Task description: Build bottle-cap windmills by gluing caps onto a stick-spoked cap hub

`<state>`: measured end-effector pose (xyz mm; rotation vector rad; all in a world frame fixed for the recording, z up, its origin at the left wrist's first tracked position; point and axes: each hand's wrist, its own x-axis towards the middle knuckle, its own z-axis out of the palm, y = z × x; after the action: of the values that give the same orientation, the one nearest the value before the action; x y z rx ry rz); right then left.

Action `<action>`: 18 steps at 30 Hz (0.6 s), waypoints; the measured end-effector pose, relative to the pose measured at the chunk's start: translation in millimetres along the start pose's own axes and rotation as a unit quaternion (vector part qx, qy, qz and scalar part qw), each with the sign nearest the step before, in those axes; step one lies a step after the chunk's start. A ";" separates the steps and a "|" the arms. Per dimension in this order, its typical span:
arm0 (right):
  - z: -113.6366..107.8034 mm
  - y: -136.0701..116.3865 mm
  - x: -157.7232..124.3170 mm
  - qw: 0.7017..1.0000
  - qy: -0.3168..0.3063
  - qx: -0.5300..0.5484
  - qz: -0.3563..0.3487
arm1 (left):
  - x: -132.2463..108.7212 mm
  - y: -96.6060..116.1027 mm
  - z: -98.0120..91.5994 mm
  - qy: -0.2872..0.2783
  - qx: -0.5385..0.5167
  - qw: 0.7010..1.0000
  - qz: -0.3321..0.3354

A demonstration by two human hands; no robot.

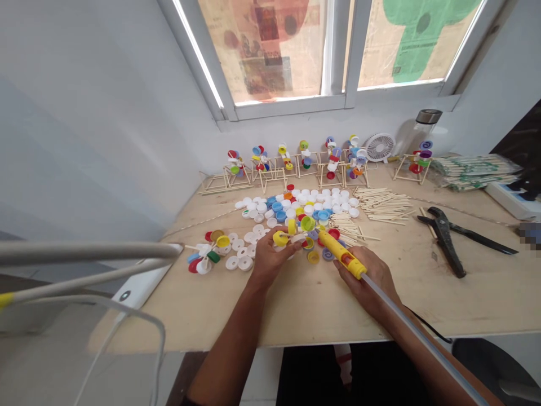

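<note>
Head view: over the pale wooden table (296,316), a yellow plastic glue gun (341,254) with a translucent glue stick (403,318) is gripped by the right hand (374,277). The left hand (273,256) pinches a cluster of round yellow and white plastic caps (291,226) just beside the nozzle.

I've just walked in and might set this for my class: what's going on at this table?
The person's left hand holds a cluster of round plastic caps, yellow ones among them. The right hand grips a yellow glue gun, its tip close to the cluster; whether they touch is unclear. Loose white and coloured plastic caps and thin pale wooden sticks lie around. Behind stand wooden-stick frames, most bearing colourful caps.
</note>
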<state>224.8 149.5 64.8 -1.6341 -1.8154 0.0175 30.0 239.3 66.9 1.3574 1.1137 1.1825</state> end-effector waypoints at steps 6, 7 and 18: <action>-0.8 1.0 -0.6 1.000 0.005 -0.005 0.001 | 1.9 -3.2 -1.6 -0.002 0.006 1.000 -0.006; -0.4 1.0 -0.7 1.000 0.005 -0.005 -0.002 | 1.7 -3.7 -1.4 0.003 0.004 1.000 -0.003; -3.2 6.0 -1.1 1.000 0.004 -0.020 0.013 | 2.5 -4.9 -3.0 -0.011 -0.001 1.000 -0.018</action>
<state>231.6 148.5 64.0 -1.6841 -1.7979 -0.0143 27.1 242.5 62.4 1.3395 1.1171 1.1403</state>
